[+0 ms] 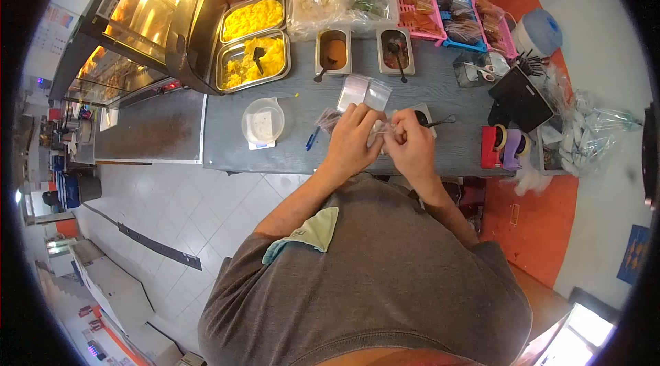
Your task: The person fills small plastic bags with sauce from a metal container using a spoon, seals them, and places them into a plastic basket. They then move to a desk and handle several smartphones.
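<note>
Both of my hands meet over the front part of the grey counter (302, 101). My left hand (354, 138) has its fingers closed on a small clear plastic bag (377, 129). My right hand (411, 142) pinches the same bag from the other side. Just beyond my fingers lie flat clear bags (364, 92). Beside my left hand are a small packet (328, 118) and a blue pen (312, 139). A metal container (423, 114) with a dark spoon (447, 120) is partly hidden behind my right hand.
Two trays of yellow food (289, 67) stand at the back left, near a lit display case (130, 29). Two metal containers (350, 57) (411, 57) hold sauces. A round plastic tub (263, 120) is left; tape dispensers (489, 149), scissors (485, 72) and a dark screen (520, 99) are right.
</note>
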The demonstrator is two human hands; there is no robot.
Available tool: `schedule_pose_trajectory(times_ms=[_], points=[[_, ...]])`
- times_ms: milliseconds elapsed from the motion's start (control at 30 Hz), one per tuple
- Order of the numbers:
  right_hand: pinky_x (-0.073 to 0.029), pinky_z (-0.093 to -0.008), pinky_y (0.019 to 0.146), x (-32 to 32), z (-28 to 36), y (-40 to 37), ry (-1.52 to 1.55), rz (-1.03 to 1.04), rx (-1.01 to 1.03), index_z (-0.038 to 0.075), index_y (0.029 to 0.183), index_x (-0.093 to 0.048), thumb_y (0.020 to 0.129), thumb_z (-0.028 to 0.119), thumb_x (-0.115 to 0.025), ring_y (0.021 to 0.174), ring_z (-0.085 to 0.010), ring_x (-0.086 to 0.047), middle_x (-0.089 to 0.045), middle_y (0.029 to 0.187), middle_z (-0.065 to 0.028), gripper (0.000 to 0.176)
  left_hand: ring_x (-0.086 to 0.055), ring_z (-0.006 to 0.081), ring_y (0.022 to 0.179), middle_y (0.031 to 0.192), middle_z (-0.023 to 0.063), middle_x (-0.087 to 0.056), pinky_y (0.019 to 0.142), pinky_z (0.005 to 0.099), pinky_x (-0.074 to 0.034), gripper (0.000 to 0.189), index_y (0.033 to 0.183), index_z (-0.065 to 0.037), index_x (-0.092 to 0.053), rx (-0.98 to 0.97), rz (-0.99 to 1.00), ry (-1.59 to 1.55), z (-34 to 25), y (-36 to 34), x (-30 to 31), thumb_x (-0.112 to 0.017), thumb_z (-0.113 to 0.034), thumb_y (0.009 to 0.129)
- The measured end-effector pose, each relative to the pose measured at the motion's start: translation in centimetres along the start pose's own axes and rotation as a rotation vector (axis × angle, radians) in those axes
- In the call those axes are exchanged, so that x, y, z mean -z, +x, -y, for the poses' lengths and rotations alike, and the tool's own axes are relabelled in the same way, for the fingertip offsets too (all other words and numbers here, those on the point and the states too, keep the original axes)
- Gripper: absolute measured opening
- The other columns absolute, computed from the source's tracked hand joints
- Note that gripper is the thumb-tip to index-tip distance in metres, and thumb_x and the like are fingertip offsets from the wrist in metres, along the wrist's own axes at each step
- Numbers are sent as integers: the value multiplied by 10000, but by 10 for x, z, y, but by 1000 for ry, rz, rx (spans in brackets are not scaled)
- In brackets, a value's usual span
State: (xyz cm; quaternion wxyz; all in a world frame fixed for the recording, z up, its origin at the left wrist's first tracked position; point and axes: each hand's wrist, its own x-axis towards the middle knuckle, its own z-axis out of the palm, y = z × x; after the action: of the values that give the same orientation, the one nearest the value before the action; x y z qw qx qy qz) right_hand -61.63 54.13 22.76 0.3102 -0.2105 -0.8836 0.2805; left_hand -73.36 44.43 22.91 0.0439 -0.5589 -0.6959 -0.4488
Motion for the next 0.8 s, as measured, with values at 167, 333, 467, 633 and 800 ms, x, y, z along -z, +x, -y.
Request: schedule_pose_trajectory(times_ms=[167,333,467,633,800], points=[[-395,-267,499,6,-46,-19,713,396,-486,77,898,-443,762,32,-689,528,-91,-525,-557,606,-9,284,-632,275,790,875,87,-644,753,348,-483,395,1050,-48,-586,16,337,-326,-3,-8,-9,-737,-87,687],[-402,-235,542,30,-80,-22,568,191,-701,54,951,-480,802,256,-740,585,-72,-488,-548,737,-20,361,-615,108,811,894,51,-666,730,269,-498,299,1036,6,-621,527,356,-759,50,-72,-68,-722,-148,801],[-435,-263,588,20,-210,-51,161,-476,-651,35,1108,-503,801,325,-733,712,-100,-510,-540,1002,-68,481,-600,106,768,898,36,-661,694,254,-503,335,1070,7,-623,849,123,-425,88,-131,-116,-711,-208,828],[-467,-266,610,11,-229,-54,869,8,-998,10,1149,-529,854,274,-681,750,-143,-600,-590,969,-83,424,-627,145,760,863,81,-682,693,295,-496,312,997,22,-635,1088,129,-699,84,-140,-146,-745,-161,769],[-519,-282,707,-24,-211,-52,968,69,-805,6,1085,-565,928,215,-585,833,-189,-664,-621,923,-105,262,-621,141,758,877,80,-680,683,291,-490,325,1003,22,-632,1009,174,-668,76,-123,-140,-742,-137,742]])
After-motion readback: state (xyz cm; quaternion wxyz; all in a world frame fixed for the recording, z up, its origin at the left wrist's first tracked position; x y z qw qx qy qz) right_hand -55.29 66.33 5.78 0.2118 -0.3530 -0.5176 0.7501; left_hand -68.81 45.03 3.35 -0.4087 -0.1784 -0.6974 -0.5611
